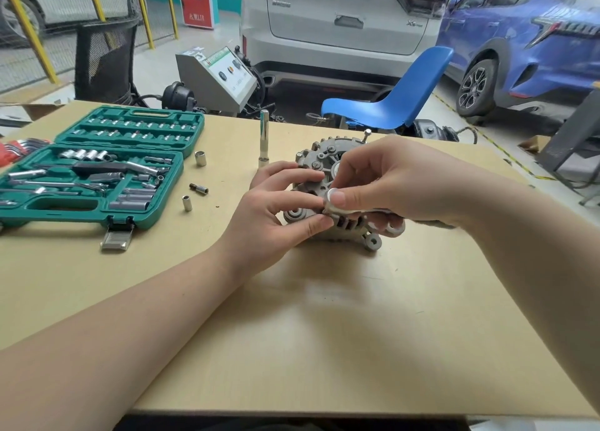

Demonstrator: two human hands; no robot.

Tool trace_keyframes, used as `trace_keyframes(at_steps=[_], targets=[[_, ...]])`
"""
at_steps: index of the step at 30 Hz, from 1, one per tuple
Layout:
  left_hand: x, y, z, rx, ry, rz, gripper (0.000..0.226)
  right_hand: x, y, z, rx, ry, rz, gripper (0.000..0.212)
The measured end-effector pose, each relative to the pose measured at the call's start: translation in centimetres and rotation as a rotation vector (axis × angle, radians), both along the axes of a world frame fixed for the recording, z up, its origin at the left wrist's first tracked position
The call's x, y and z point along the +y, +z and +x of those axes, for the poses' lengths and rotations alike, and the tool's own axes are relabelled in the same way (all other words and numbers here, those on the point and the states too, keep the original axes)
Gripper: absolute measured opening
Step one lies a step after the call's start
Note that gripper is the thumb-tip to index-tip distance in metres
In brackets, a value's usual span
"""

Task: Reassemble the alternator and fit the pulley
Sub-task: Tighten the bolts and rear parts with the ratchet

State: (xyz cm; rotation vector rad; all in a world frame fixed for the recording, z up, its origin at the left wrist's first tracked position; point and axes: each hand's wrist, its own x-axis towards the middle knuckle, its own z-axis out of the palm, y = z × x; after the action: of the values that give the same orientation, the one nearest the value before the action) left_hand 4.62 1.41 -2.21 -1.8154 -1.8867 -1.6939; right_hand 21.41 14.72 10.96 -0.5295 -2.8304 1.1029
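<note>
The grey alternator [319, 158] lies on the tan table [292, 317], its ribbed housing and mounting lugs showing around my hands. My right hand [380, 180] grips a chrome ratchet wrench [334, 205] with its head at the alternator's near edge, thumb pressed on the head. My left hand [279, 206] sits against the alternator's left side, its thumb and fingertips pinching at the ratchet's head. What sits beneath the head is hidden. No pulley can be made out.
An open green socket set case [97, 171] lies at the left. Loose sockets [200, 158] [187, 202], a bit adapter [199, 189] and a tall upright chrome socket [264, 138] stand between case and alternator. A blue chair [399, 96] and parked cars stand beyond the table.
</note>
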Motion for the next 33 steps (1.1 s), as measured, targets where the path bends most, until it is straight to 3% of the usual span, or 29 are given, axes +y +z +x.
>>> trace_keyframes(at_steps=[4, 7, 13, 17, 21, 26, 28, 30, 33], targets=[[0.2, 0.2, 0.7, -0.008, 0.031, 0.101, 0.019, -0.5, 1.0, -0.1, -0.027, 0.000, 0.166, 0.013], [0.4, 0.2, 1.4, -0.002, 0.059, 0.137, 0.014, -1.0, 0.3, 0.1, 0.004, -0.052, 0.174, 0.018], [0.0, 0.1, 1.5, 0.060, 0.101, 0.119, 0.016, -3.2, -3.3, 0.7, 0.144, -0.261, -0.391, 0.027], [0.3, 0.1, 2.0, 0.012, 0.123, 0.150, 0.018, -2.7, -3.2, 0.9, 0.142, -0.266, -0.416, 0.027], [0.4, 0.1, 2.2, -0.013, 0.099, 0.160, 0.013, -2.5, -2.2, 0.7, 0.074, -0.224, -0.292, 0.026], [0.3, 0.0, 1.8, -0.038, 0.018, 0.112, 0.012, -2.0, 1.2, -0.1, -0.070, -0.046, 0.407, 0.015], [0.2, -0.1, 1.7, -0.046, 0.000, 0.098, 0.014, -2.3, 1.6, -0.3, -0.087, -0.015, 0.509, 0.015], [0.1, -0.2, 1.8, -0.039, 0.007, 0.107, 0.016, -2.4, 1.0, -0.4, -0.100, -0.056, 0.441, 0.023], [0.2, 0.0, 2.1, -0.081, 0.030, 0.131, 0.021, -2.6, -0.6, -0.1, -0.106, -0.185, -0.026, 0.032]])
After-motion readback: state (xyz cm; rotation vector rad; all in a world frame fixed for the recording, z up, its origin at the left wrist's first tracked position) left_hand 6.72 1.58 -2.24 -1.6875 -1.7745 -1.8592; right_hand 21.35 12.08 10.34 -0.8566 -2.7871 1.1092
